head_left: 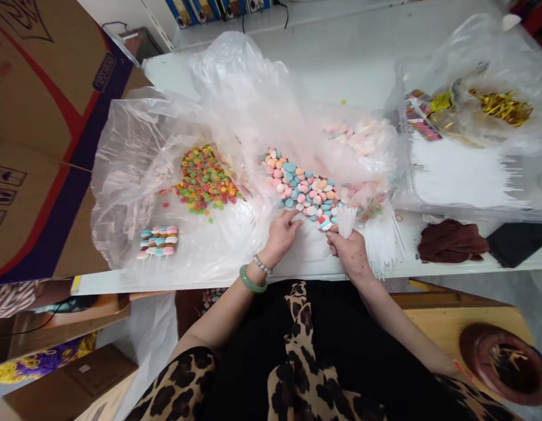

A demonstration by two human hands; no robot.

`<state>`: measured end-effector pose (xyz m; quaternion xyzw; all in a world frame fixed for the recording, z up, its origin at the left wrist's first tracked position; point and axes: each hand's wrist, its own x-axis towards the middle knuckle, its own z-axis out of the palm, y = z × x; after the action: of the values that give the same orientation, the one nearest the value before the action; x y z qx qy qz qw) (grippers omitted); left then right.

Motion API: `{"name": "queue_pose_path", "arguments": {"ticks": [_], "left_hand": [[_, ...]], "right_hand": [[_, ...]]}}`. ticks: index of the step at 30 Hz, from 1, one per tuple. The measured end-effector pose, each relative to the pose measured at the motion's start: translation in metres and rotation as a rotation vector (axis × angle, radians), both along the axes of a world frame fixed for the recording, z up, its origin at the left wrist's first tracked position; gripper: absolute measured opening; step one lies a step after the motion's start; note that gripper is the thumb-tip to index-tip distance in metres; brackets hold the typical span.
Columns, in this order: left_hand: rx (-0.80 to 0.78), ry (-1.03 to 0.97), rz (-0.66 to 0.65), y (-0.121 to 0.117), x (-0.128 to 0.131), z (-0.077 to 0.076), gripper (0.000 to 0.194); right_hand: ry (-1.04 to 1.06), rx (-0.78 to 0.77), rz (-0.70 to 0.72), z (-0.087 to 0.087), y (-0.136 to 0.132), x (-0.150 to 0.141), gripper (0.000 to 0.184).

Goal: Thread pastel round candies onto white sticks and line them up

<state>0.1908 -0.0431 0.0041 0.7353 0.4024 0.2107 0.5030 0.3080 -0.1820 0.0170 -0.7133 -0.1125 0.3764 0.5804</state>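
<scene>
My right hand point(350, 252) is closed around a bundle of white sticks point(347, 221) whose ends point up past the fingers. At its thumb and fingertips is a small red, white and blue candy piece point(324, 223); whether it is on a stick I cannot tell. My left hand point(283, 235) reaches to the near edge of a pile of pastel candies point(303, 190), fingers slightly bent and apart, with nothing visible in them. Loose white sticks point(391, 240) lie beside my right hand. Several finished candy skewers point(159, 240) lie together on the left of the plastic sheet.
Colourful ring candies point(204, 178) are heaped on crumpled clear plastic point(139, 134). A clear tub point(406, 169) at right holds white sticks and gold ties point(505, 108). A brown cloth point(452, 241) lies near the front edge. A large cardboard box point(38, 117) stands at left.
</scene>
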Motion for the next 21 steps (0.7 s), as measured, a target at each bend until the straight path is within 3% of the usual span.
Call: {"name": "queue_pose_path", "arguments": {"ticks": [1,3,5,8,12,14,17,19,21], "left_hand": [[0.172,0.077,0.029,0.012,0.0,-0.005,0.025],[0.368,0.223,0.075,0.032,0.001,-0.015,0.027],[0.456,0.31,0.069,0.043,0.002,-0.021,0.029],[0.51,0.328,-0.038,0.039,0.001,-0.02,0.025],[0.371,0.307,-0.279,0.019,-0.012,-0.008,0.016],[0.251,0.274,-0.307,0.013,-0.021,-0.004,0.016],[0.001,0.116,-0.167,0.009,-0.033,-0.006,0.014],[-0.163,-0.02,0.0,0.008,-0.039,-0.011,0.008],[-0.228,-0.107,0.16,0.007,-0.042,-0.015,0.009]], "right_hand": [[0.007,0.005,-0.015,-0.001,-0.001,0.002,0.021],[0.024,0.021,-0.003,-0.002,-0.002,0.001,0.02],[0.045,0.033,0.032,-0.003,-0.001,-0.004,0.018],[0.057,0.025,0.083,-0.003,0.0,-0.011,0.017],[0.073,0.001,0.097,-0.003,0.0,-0.01,0.017],[0.082,0.0,0.079,-0.004,-0.001,-0.007,0.017],[0.085,-0.008,0.046,-0.007,-0.002,-0.005,0.018],[0.087,-0.013,0.033,-0.008,-0.003,-0.005,0.018],[0.085,-0.018,0.031,-0.009,-0.003,-0.006,0.019]]}}
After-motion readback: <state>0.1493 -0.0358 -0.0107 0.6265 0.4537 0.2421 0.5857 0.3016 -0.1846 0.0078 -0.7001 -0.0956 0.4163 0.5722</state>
